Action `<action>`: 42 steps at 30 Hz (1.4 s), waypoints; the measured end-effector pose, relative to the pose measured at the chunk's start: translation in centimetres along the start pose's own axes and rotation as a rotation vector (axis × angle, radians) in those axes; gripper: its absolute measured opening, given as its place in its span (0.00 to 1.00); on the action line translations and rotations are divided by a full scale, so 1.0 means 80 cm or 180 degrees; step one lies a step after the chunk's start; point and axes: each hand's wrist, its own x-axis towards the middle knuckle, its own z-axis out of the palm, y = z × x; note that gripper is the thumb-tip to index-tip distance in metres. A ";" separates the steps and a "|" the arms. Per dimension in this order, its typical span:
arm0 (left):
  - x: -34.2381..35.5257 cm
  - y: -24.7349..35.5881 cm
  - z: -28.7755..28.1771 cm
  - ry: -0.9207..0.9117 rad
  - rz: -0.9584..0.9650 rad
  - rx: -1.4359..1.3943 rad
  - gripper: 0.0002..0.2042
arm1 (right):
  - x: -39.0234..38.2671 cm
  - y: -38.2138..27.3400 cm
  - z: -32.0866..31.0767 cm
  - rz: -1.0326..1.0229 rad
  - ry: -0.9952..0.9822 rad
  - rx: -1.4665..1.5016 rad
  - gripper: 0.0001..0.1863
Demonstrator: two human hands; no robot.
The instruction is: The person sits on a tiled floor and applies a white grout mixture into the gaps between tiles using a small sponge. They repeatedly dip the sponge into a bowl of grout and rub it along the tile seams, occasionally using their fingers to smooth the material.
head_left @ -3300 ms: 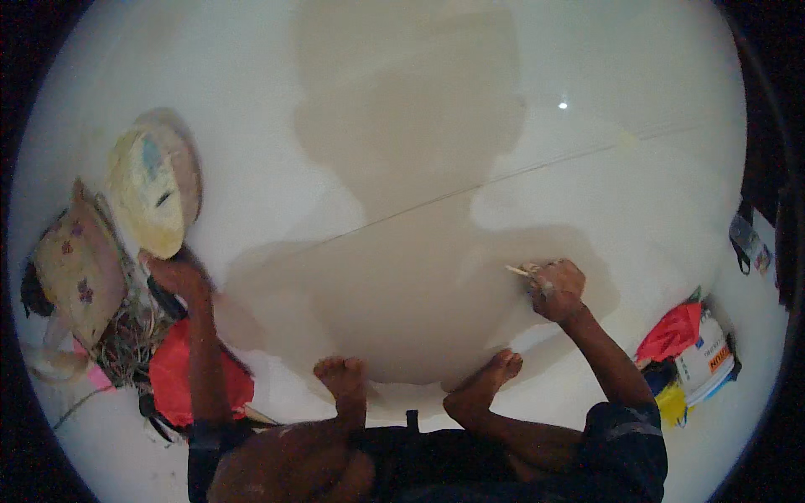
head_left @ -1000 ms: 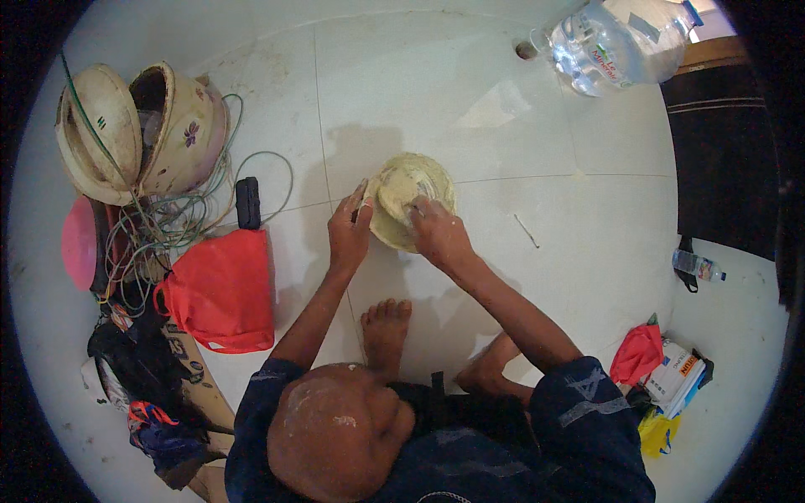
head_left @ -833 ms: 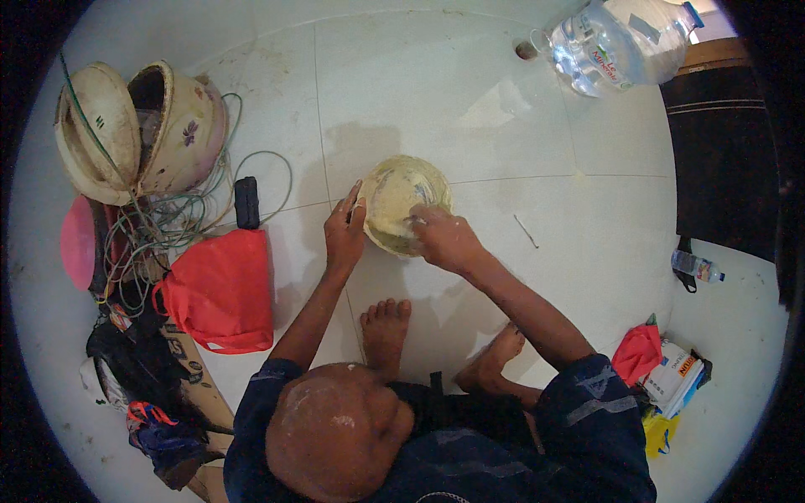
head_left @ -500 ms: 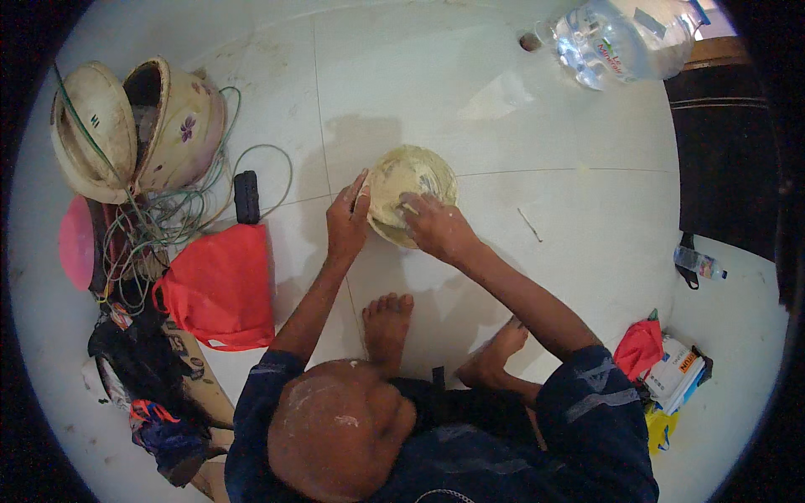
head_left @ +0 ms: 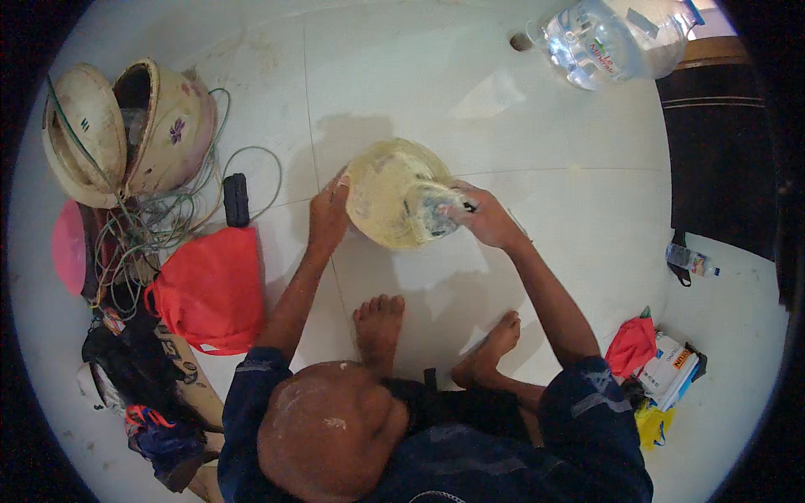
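One left hand (head_left: 329,216) grips the edge of a round yellow bowl (head_left: 377,233); the right hand (head_left: 493,220) has fingers bent around a messy, blurry tool (head_left: 434,210).

Yellow, red and cream
We are viewing a streaky pale-yellow bowl (head_left: 376,197), a red bag (head_left: 211,289) and a cream pot (head_left: 172,158) with a purple flower (head_left: 177,131).

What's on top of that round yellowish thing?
Pale, uneven smears show on the round yellowish thing, which the left hand holds by its left edge. A greyish, smeared thing in the right hand covers part of its right side, so what's beneath can't be seen.
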 end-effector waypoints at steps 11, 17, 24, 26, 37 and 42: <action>0.115 -0.016 -0.040 0.1238 0.0703 -0.0655 0.25 | -0.029 0.029 0.013 -0.0234 0.1539 -0.0709 0.16; 0.109 -0.004 -0.043 0.1059 0.0612 -0.0816 0.25 | 0.011 0.030 0.070 -0.0950 0.1258 -0.2704 0.18; 0.115 -0.012 -0.056 0.0999 0.0339 -0.0639 0.23 | 0.048 0.038 0.107 -0.1571 0.0781 -0.3481 0.13; 0.119 -0.017 -0.058 0.1007 0.0474 -0.0578 0.23 | 0.044 0.041 0.098 -0.1794 0.0577 -0.3462 0.12; 0.117 -0.023 -0.054 0.1094 0.0686 -0.0319 0.23 | 0.012 0.062 0.017 -0.1231 0.0650 -0.3772 0.13; 0.112 -0.015 -0.050 0.1080 0.0536 -0.0551 0.22 | -0.002 0.071 -0.011 -0.1269 0.0480 -0.3853 0.15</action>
